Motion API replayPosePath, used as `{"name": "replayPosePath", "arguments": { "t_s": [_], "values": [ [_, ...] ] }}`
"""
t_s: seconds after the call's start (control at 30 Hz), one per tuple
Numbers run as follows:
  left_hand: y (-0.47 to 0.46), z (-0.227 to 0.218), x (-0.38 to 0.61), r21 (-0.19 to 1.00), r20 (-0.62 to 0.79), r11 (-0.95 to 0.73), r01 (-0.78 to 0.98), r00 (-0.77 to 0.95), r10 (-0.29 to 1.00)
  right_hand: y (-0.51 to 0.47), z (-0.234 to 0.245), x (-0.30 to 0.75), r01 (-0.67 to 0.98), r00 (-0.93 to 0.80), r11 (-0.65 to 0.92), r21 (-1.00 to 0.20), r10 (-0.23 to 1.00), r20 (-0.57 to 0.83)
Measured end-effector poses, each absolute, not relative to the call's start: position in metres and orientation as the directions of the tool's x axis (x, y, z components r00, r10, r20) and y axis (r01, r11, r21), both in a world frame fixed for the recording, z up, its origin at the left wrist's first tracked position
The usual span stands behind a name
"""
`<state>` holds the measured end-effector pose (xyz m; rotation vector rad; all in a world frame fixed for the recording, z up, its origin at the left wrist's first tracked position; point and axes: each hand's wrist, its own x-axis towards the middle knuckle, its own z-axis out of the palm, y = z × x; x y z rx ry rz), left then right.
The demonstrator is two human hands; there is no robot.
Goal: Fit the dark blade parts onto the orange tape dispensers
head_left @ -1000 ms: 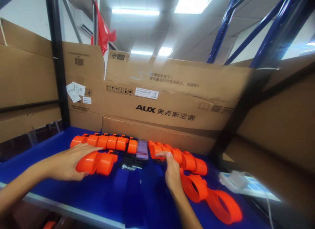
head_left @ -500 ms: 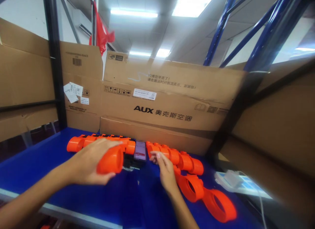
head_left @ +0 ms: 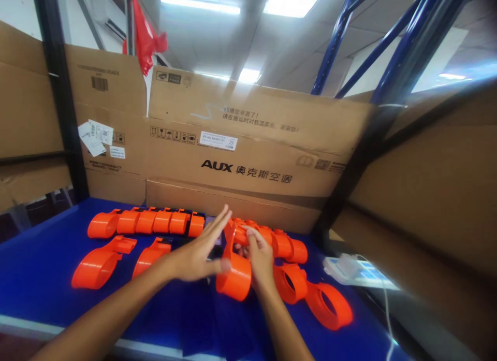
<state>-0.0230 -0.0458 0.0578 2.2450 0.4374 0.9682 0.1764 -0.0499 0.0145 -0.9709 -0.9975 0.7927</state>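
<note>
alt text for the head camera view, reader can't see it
Two bare hands hold an orange ring at a blue table: the left hand lies flat and open against its side, and the right hand grips its upper edge. More orange rings lie in rows behind, before cardboard boxes.

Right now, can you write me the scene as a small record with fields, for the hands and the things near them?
Left hand: open and flat, pressed against the orange ring
Right hand: fingers curled over the ring's top edge
Ring: upright, seems to rest on the blue table
Nearby: row of rings behind, two loose rings to the left
Background: AUX cardboard box
</note>
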Motion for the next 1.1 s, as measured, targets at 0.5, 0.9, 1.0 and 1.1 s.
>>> {"name": "replayPosePath", "arguments": {
  "t_s": [0.5,0.9,1.0,1.1],
  "values": [
    [-0.016,0.023,0.005,0.833,0.16,0.003,-0.553,0.248,0.956,-0.055,0.008,0.176,0.552,-0.02,0.439,-0.709,0.857,0.515],
    [-0.014,0.022,-0.003,0.755,0.153,-0.019,-0.656,0.147,0.977,-0.066,0.002,0.168,0.731,-0.575,0.598,-0.329,0.799,0.176],
    [-0.012,0.019,-0.003,0.752,0.165,-0.029,-0.659,0.146,0.975,-0.066,0.003,0.17,0.736,-0.574,0.599,-0.315,0.799,0.178],
    [-0.009,0.016,-0.004,0.754,0.167,-0.03,-0.656,0.147,0.975,-0.067,0.005,0.17,0.741,-0.577,0.606,-0.291,0.795,0.187]
  ]
}}
